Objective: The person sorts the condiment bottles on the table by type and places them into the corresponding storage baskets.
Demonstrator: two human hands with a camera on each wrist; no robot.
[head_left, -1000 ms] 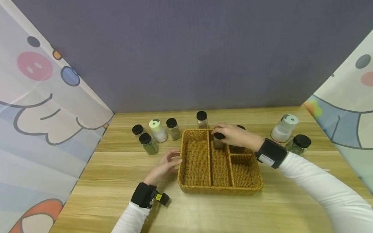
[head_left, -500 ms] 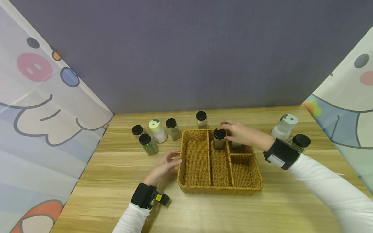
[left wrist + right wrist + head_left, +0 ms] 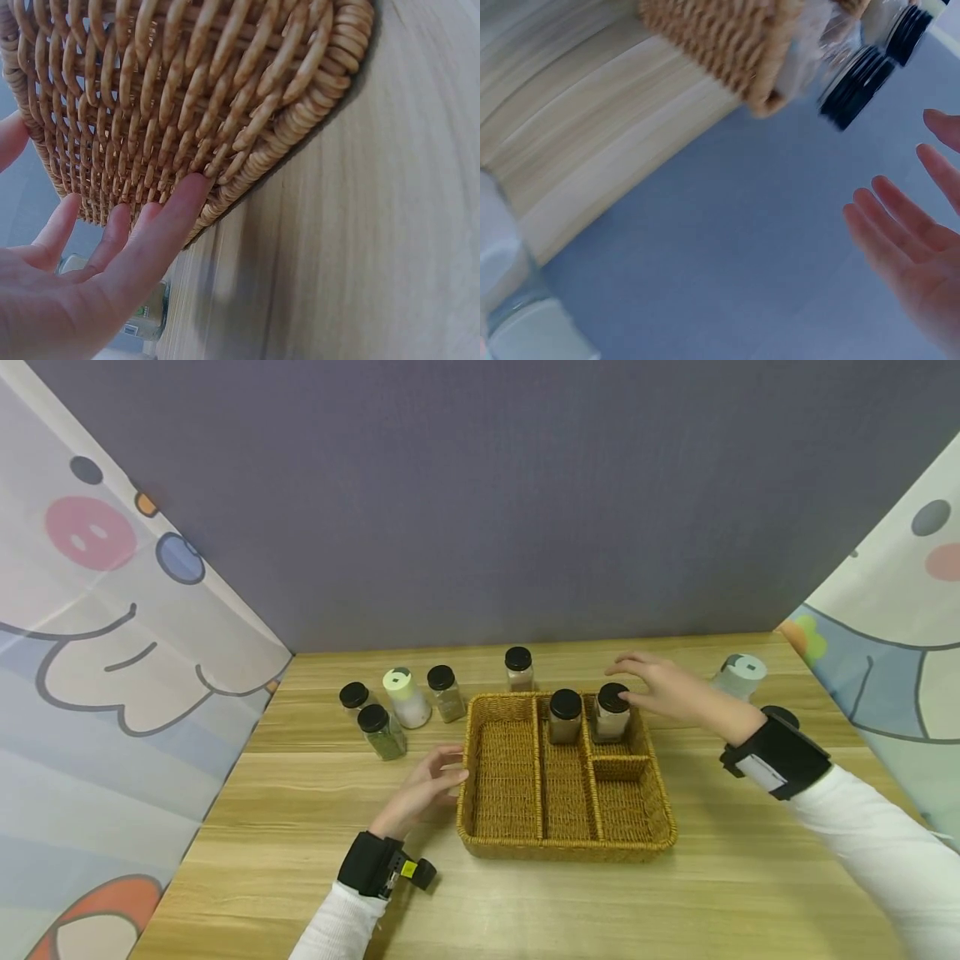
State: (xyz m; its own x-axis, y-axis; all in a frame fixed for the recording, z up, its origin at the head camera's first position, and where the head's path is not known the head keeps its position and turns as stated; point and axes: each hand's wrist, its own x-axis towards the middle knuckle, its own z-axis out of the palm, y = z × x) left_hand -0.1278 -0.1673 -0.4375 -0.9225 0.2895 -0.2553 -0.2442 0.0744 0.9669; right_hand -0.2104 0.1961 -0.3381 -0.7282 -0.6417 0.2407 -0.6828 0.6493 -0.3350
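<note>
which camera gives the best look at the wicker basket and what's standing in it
The head view: it shows the whole wicker basket, its dividers, and two black-capped jars upright in the far compartments. The left wrist view shows only its outer woven wall with the left hand touching it. The right wrist view catches one blurred corner.

Basket [image 3: 566, 847]: golden-brown woven wicker.
Jar lids [image 3: 566, 703]: black.
Table [image 3: 300, 793]: light wood grain.
Back wall [image 3: 480, 502]: grey-blue.
Sleeves [image 3: 870, 852]: white.
Wrist bands [image 3: 776, 753]: black.
Side curtains [image 3: 112, 610]: pale, cartoon print.
</note>
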